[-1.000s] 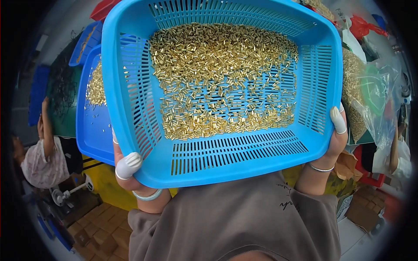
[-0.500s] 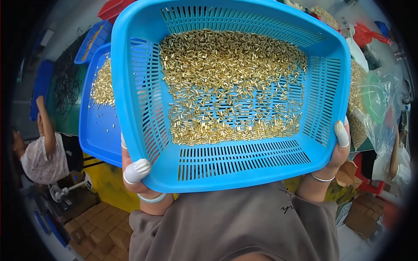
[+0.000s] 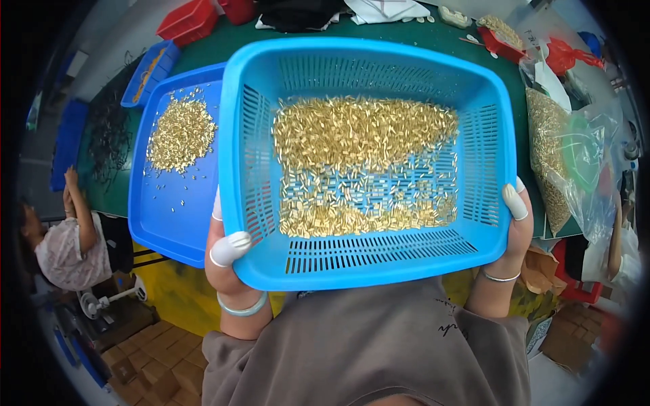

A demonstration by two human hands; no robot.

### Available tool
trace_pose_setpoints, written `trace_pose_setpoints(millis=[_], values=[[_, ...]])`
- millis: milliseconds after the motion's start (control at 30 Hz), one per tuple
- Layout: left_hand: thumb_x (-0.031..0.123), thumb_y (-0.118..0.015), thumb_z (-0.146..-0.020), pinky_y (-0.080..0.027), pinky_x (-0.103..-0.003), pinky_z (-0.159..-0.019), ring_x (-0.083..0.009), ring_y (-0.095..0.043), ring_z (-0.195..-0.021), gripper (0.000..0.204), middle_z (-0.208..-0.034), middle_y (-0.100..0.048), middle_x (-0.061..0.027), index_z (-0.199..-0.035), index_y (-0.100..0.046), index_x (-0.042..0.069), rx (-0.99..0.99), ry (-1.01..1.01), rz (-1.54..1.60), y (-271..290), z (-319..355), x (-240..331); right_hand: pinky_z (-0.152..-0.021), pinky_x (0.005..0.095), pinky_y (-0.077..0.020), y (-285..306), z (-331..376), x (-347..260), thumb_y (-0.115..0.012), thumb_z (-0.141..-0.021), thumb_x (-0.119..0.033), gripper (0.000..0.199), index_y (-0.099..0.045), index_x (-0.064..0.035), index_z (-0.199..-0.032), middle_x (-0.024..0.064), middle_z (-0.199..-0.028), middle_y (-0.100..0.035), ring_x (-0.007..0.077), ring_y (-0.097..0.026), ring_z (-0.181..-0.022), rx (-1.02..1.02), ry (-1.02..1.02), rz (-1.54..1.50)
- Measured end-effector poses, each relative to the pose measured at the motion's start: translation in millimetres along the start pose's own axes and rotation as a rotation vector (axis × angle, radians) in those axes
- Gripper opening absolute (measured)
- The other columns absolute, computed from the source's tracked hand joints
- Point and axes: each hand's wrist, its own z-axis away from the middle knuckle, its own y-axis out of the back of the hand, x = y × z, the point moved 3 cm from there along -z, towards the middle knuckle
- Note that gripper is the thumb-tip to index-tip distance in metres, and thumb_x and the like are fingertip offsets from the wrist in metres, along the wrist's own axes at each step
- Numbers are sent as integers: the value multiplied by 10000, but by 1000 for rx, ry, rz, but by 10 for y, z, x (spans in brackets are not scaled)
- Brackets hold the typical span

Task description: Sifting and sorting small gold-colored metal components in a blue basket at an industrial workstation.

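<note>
A light-blue slotted plastic basket point(image 3: 379, 262) is held up in front of me, one hand at each end. Inside lie a great many small gold-coloured metal tubes point(image 3: 359, 132), thick toward the far side and in a thinner band along the near side, with bare slots showing between. My left hand point(image 3: 227, 264) grips the near left corner, a white finger cot on its thumb. On the right end, my right hand point(image 3: 518, 230) grips the rim, its thumb also in a white cot. The fingers under the basket are mostly hidden.
A darker blue tray point(image 3: 159, 210) with a heap of similar gold pieces point(image 3: 181, 132) lies left on the green table point(image 3: 223, 47). A red bin point(image 3: 187, 20) stands behind. A clear bag of small pieces point(image 3: 547, 155) lies right. Another person point(image 3: 71, 243) sits far left.
The basket has dropped lower and looks smaller, uncovering more of the tray and the far table. Its tubes have shifted and look blurred. Both hands keep their hold.
</note>
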Motion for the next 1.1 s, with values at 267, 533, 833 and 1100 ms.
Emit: trace_pose_setpoints(millis=[267,533,833,1100], values=[[135,-521,-621,-297,-436,-1010,-336,-387,-1197,768,-1307,-376,-214,-1326,-274,-44,9,59,-104,-44,59,38,-848,346,-457,-16,48,-41,-464,-837,-142,407,-424,64,-1186,175,-1091,-547,244,-569,-958,7,-65,3],[150,-518,-630,-332,-415,-981,-322,-429,-1153,752,-1272,-411,-206,-1317,-286,-48,1,110,-126,89,-176,-101,-796,289,-461,72,-106,99,-498,-836,-103,303,-484,47,-1099,110,-1016,-578,168,-566,-903,35,-75,-44],[148,-515,-632,-339,-434,-973,-341,-435,-1139,716,-1257,-421,-206,-1297,-319,-30,15,101,-114,-21,100,-70,-768,279,-464,52,110,-95,-507,-828,-95,261,-512,34,-1055,100,-986,-591,154,-572,-857,13,-84,-94],[140,-512,-623,-361,-449,-958,-356,-453,-1113,700,-1231,-440,-211,-1280,-338,-30,-9,-63,-64,62,142,-1,-769,277,-462,-93,137,-86,-524,-805,-87,259,-518,32,-1035,110,-972,-592,157,-573,-852,41,127,-148]])
